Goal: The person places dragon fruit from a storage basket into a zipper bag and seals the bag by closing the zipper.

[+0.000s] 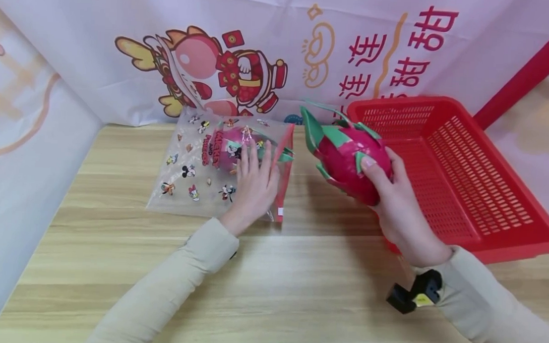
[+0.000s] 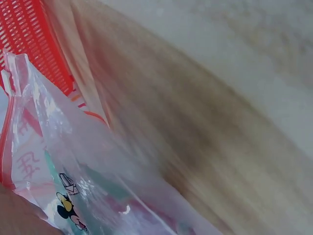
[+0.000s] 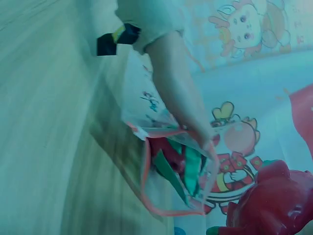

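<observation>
A clear zip bag [image 1: 189, 186] with cartoon prints and a red zip edge lies on the table in the head view. Inside it is a pink dragon fruit model [image 1: 230, 139] with green leaves that reach the mouth. Over the bag near its mouth, my left hand [image 1: 255, 188] holds the upper film; its thumb is hidden. The right wrist view shows the bag's mouth [image 3: 144, 181] gaping wide. To the right of the bag, my right hand [image 1: 402, 211] grips a second dragon fruit model [image 1: 352, 156] above the table, its leafy end pointing left.
A red plastic basket [image 1: 455, 183] with slotted walls stands on the right, close to my right hand. The wooden table [image 1: 270, 292] stretches out in front of me. Behind it hangs a printed cloth [image 1: 280, 20] with cartoon figures and lettering.
</observation>
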The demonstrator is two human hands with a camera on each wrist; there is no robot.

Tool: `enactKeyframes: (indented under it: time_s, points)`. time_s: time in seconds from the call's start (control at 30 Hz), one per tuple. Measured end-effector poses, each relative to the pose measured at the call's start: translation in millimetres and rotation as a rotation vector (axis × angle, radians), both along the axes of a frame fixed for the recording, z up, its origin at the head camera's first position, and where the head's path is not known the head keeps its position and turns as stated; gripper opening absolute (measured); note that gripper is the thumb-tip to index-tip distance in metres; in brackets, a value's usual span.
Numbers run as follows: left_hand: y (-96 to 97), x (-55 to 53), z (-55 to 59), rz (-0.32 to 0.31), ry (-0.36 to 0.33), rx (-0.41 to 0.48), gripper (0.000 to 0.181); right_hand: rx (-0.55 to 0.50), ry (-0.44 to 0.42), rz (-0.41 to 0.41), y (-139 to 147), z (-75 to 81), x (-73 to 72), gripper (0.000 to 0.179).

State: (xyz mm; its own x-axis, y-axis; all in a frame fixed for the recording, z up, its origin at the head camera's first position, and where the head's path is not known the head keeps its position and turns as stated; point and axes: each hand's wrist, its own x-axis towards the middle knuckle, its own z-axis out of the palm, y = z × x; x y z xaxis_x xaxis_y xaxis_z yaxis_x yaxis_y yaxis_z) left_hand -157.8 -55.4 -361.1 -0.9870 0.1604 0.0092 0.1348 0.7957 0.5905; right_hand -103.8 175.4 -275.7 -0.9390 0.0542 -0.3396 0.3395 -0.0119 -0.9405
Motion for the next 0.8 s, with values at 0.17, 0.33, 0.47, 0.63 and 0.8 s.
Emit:
enactKeyframes:
  time_s: [0.17,0.33,0.47,0.63,0.8]
  points:
    - [-2.7,-3.0,0.5,0.013,0.023,0.020,0.060,0.032,-0.017,0.015,-8,-10.4,1.2,0.078]
    - [-3.9,-5.6,-0.1,0.031,0.038,0.049,0.058,0.079,-0.050,0.038,-10,-17.7,3.5,0.077]
    - [-4.2,-6.5,-1.1,0.032,0.049,0.065,0.056,0.129,-0.041,0.066,-11,-22.5,7.1,0.077]
    - [-5.7,-6.5,-0.5,0.058,0.079,0.121,0.053,0.207,-0.036,0.101,-15,-33.1,12.7,0.080]
    - [-7.2,-6.6,1.4,0.092,0.096,0.194,0.052,0.279,-0.048,0.142,-17,-49.6,12.2,0.083]
